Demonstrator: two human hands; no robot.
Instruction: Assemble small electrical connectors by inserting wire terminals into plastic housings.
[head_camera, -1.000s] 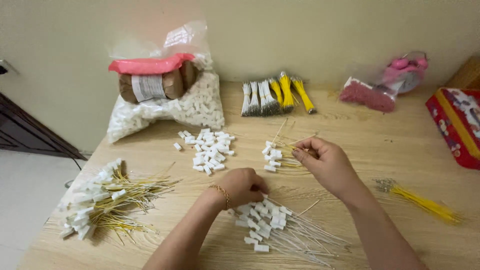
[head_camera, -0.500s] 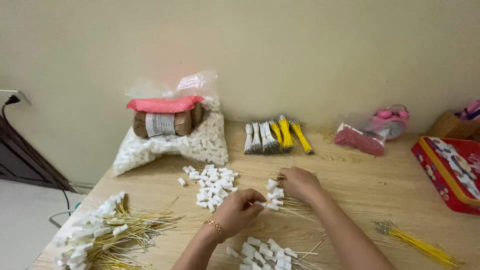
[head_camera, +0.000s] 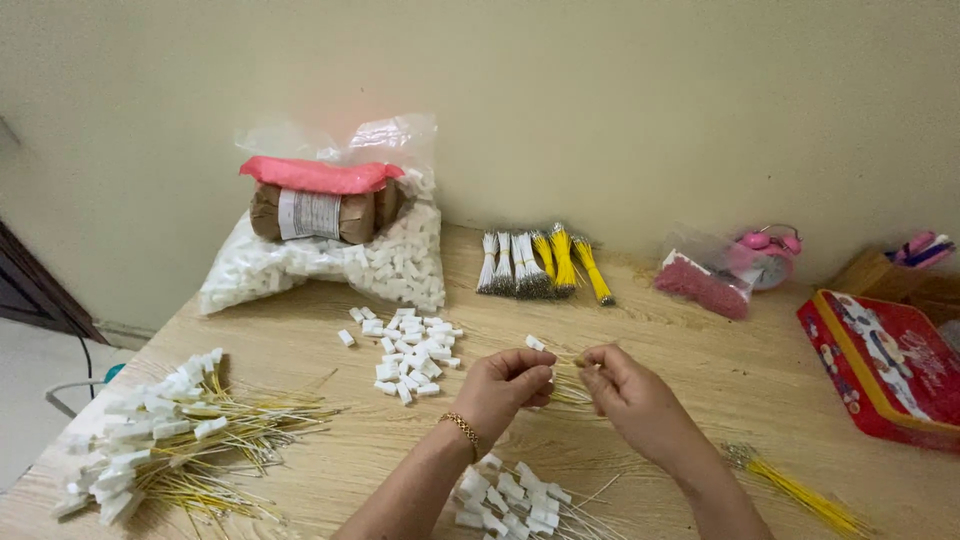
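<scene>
head view, left hand (head_camera: 508, 385) pinching white connector (head_camera: 536, 343)

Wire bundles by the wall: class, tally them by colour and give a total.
White wire bundles: 3
Yellow wire bundles: 3
Total: 6

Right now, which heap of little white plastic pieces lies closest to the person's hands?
The small heap with thin wires just below the wrists, at the table's near edge. The loose pile lies further back, and the yellow-wired heap far left.
</scene>
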